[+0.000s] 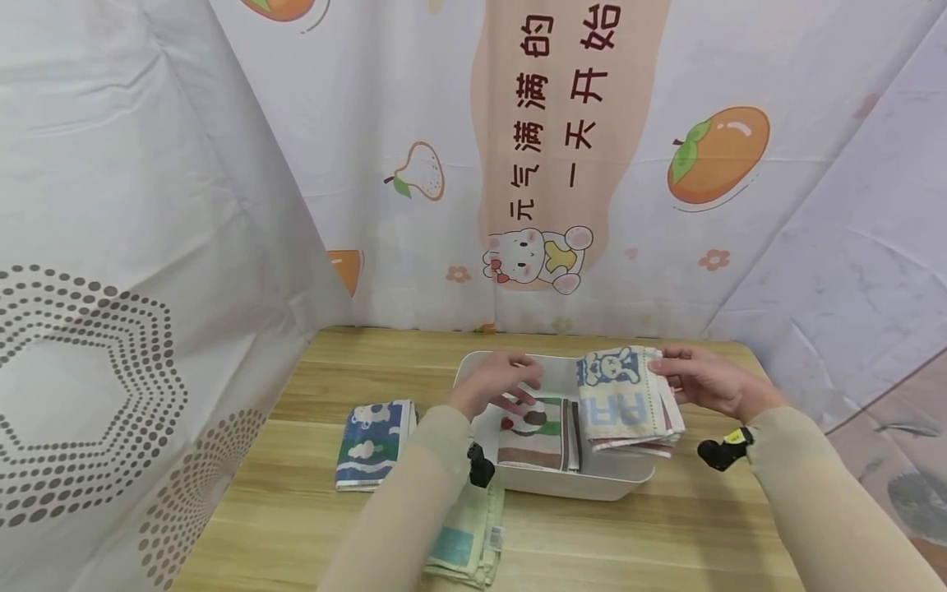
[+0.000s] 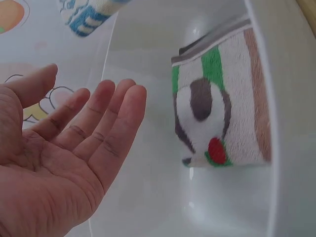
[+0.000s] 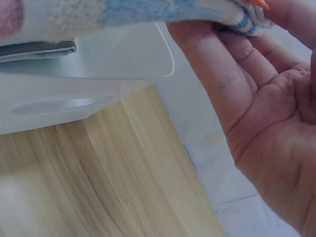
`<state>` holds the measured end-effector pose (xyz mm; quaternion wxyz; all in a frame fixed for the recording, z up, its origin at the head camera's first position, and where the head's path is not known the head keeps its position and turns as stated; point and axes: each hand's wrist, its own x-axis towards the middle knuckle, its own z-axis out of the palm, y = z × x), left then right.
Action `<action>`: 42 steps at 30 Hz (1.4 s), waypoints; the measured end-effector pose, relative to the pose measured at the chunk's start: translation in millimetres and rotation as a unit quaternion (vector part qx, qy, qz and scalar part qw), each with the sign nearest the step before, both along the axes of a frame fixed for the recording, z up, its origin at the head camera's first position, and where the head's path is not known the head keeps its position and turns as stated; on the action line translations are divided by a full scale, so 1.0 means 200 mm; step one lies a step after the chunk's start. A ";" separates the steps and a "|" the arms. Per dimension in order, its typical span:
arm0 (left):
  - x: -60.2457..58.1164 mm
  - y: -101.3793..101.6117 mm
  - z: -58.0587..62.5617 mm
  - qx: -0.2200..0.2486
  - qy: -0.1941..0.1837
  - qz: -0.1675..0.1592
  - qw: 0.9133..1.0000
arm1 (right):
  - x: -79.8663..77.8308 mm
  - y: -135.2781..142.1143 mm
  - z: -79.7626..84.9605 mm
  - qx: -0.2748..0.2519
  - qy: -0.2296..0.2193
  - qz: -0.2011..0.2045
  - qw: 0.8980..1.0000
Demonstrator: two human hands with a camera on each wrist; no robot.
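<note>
The person's right hand [image 1: 713, 382] pinches a folded blue-and-cream towel [image 1: 612, 399] above the right side of a white bin [image 1: 570, 487] on the table [image 1: 577, 547]. The left hand [image 1: 499, 380], fingers loosely apart, hovers near a striped towel [image 1: 528, 454] lying inside.

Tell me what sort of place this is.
Probably a small, curtained-off tabletop workspace: a fruit-printed curtain hangs behind a wood-grain table, where a white bin holds a folded striped towel.

Bear-print towel [image 3: 123, 13], cut off by the right wrist view's upper edge; pale-green towel [image 1: 472, 518], partly hidden behind the left sleeve [image 1: 403, 510].
</note>
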<state>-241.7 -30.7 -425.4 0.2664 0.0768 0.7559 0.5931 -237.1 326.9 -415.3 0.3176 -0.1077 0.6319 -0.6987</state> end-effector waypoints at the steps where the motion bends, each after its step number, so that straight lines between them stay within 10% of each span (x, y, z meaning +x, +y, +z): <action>1: 0.01 0.01 0.00 0.007 -0.003 -0.002 1.000 | 0.00 0.00 0.00 0.000 0.001 0.000 1.000; 17: 0.02 0.17 -0.07 0.117 -0.061 -0.037 0.991 | -0.01 -0.05 0.01 -0.007 0.008 0.012 1.000; 42: -0.03 0.12 -0.12 0.230 -0.136 -0.068 0.961 | -0.03 -0.18 0.03 -0.027 -0.001 0.007 1.000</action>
